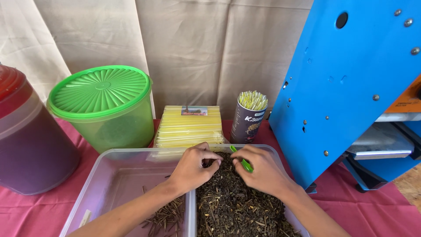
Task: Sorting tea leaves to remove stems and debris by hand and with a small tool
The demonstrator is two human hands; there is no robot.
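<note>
While both hands work over the clear plastic bin, they meet in its right compartment, above a heap of dark, dry, shredded leaf and twig bits.

The left hand pinches loose bits between curled fingertips; the right hand is closed around a small green plastic scoop, a light, stiff, smooth tool best held by its handle. The crumbly, featherlight bits would spill easily. Thin brown stalks lie in the left compartment. Behind stand a ribbed-lid green tub, stacked yellow straws and a blue metal machine.
</note>
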